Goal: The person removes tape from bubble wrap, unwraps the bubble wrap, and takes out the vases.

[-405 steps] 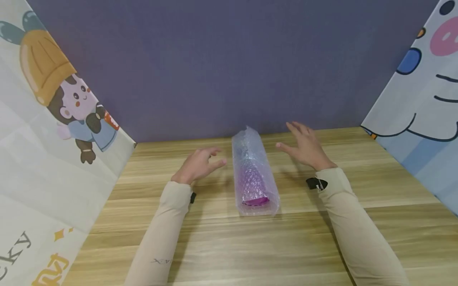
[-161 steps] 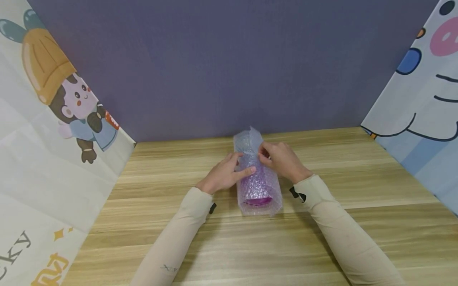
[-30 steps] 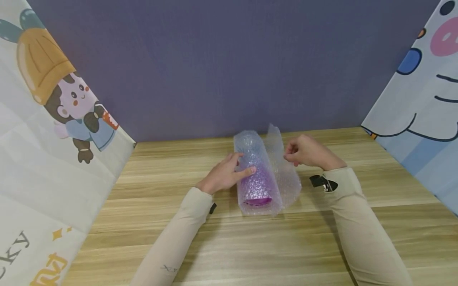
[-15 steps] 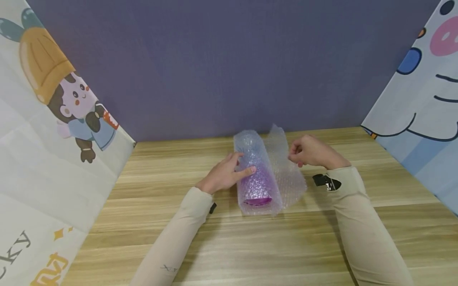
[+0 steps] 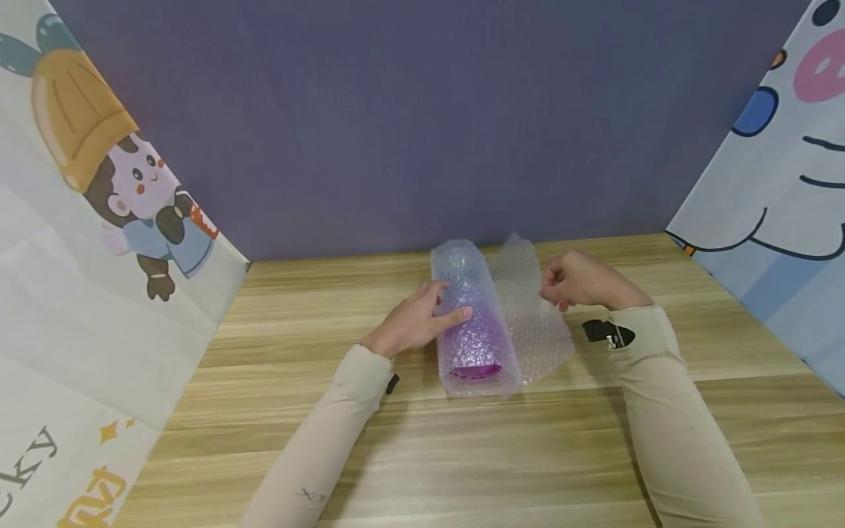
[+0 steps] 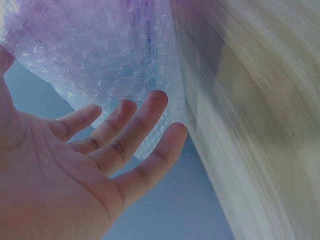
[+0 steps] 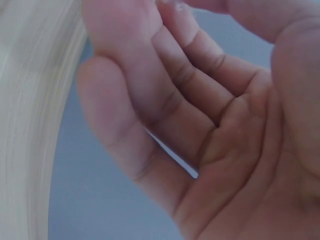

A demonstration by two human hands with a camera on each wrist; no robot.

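Observation:
On the table lies a purple-to-blue cylindrical object [image 5: 472, 341] rolled in clear bubble wrap [image 5: 528, 315], its magenta end facing me. My left hand [image 5: 409, 323] rests on the roll's left side, thumb over the top. In the left wrist view its fingers [image 6: 157, 107] are spread and only lightly bent beside the wrap. My right hand [image 5: 584, 282] pinches the free edge of the bubble wrap between thumb and fingertips, at the right of the roll. That loose flap is spread to the right, its far corner raised. The pinched spot is mostly outside the right wrist view.
A wood-grain table [image 5: 422, 462] carries the roll. Close behind it stands a dark purple-grey panel [image 5: 422, 125]. Printed cartoon sheets flank the table, one on the left [image 5: 86, 352] and one on the right [image 5: 792, 220].
Both hands started apart from the roll, then came onto it. My right hand has pulled the bubble wrap's edge rightward, unrolling a flap that keeps widening. The left hand stays in place lately.

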